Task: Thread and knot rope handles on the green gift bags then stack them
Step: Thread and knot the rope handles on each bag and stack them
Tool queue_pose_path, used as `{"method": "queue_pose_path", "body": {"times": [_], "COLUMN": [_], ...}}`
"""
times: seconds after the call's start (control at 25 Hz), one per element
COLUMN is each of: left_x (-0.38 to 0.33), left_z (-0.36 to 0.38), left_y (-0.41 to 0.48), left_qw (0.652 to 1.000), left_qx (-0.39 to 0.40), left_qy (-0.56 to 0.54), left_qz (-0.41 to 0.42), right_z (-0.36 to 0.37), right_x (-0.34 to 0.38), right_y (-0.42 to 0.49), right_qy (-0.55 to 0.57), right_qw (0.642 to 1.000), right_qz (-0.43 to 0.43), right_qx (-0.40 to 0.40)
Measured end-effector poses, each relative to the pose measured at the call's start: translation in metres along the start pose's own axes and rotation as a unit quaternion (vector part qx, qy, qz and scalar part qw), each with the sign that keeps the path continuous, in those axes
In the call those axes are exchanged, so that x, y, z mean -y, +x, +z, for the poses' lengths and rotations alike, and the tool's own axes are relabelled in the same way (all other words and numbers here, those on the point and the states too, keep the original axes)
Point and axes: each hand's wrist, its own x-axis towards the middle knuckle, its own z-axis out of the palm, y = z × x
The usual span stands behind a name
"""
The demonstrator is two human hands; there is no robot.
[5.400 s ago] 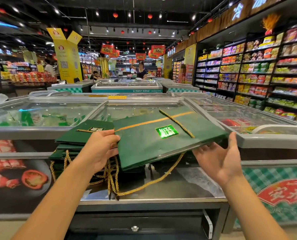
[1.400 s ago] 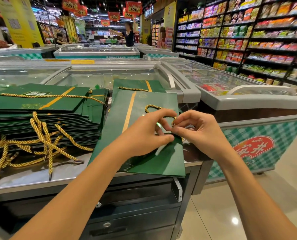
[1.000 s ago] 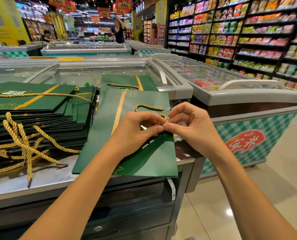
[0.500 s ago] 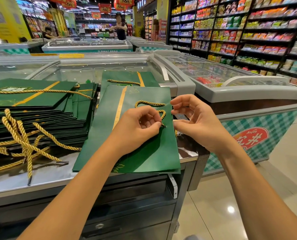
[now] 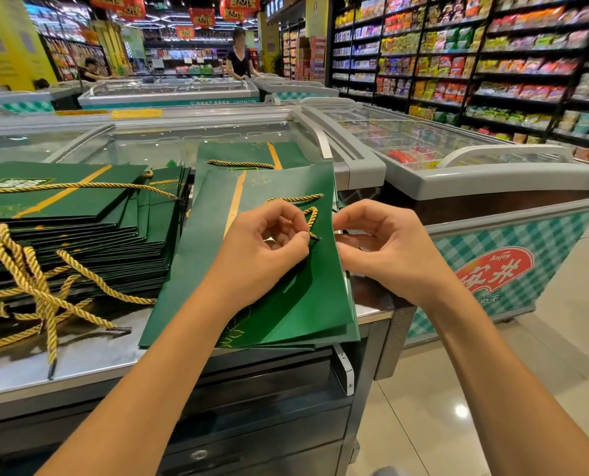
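Observation:
A flat green gift bag point(image 5: 279, 304) with a gold stripe lies on the steel counter in front of me. A gold twisted rope point(image 5: 295, 201) loops over its upper part. My left hand point(image 5: 265, 249) pinches the rope's dark tip against the bag near its right edge. My right hand point(image 5: 382, 249) hovers just right of the bag's edge, fingers loosely curled, holding nothing that I can see. Another green bag point(image 5: 252, 156) with a rope lies behind. A stack of green bags point(image 5: 66, 214) sits at the left.
Loose gold ropes point(image 5: 39, 293) trail from the stack onto the steel counter point(image 5: 90, 359). Glass-topped freezers point(image 5: 458, 156) stand behind and to the right. Stocked shelves point(image 5: 492, 56) line the right aisle. A person stands far back.
My hands have drawn apart: the right hand let go of the rope end and moved right, while the left hand keeps pinching the tip on the bag.

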Motion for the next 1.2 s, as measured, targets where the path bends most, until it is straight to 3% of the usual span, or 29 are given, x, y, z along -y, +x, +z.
{"method": "queue_pose_path", "body": {"times": [0.4, 0.64, 0.8, 1.04, 1.12, 1.2], "left_x": [-0.003, 0.002, 0.003, 0.002, 0.002, 0.002], "left_z": [-0.001, 0.003, 0.003, 0.015, 0.014, 0.012], "left_y": [-0.002, -0.001, -0.002, -0.003, -0.003, -0.003], "left_qw": [0.999, 0.995, 0.991, 0.986, 0.987, 0.987], "left_qx": [0.010, 0.091, 0.127, 0.058, 0.030, 0.015], "left_qy": [-0.031, -0.020, 0.029, 0.139, 0.142, 0.156], "left_qz": [0.019, -0.023, -0.006, 0.072, 0.063, 0.046], "right_z": [0.003, 0.004, 0.003, 0.001, 0.001, 0.000], "right_x": [0.002, -0.004, -0.012, -0.007, -0.005, -0.006], "right_y": [-0.003, -0.001, 0.002, 0.000, 0.001, 0.003], "right_qy": [-0.049, -0.116, -0.140, -0.106, -0.079, 0.016], "right_qw": [0.998, 0.992, 0.988, 0.993, 0.997, 0.996], "right_qz": [0.002, -0.035, -0.058, -0.031, -0.024, 0.006], "right_qx": [0.041, 0.035, 0.029, 0.049, 0.012, -0.082]}}
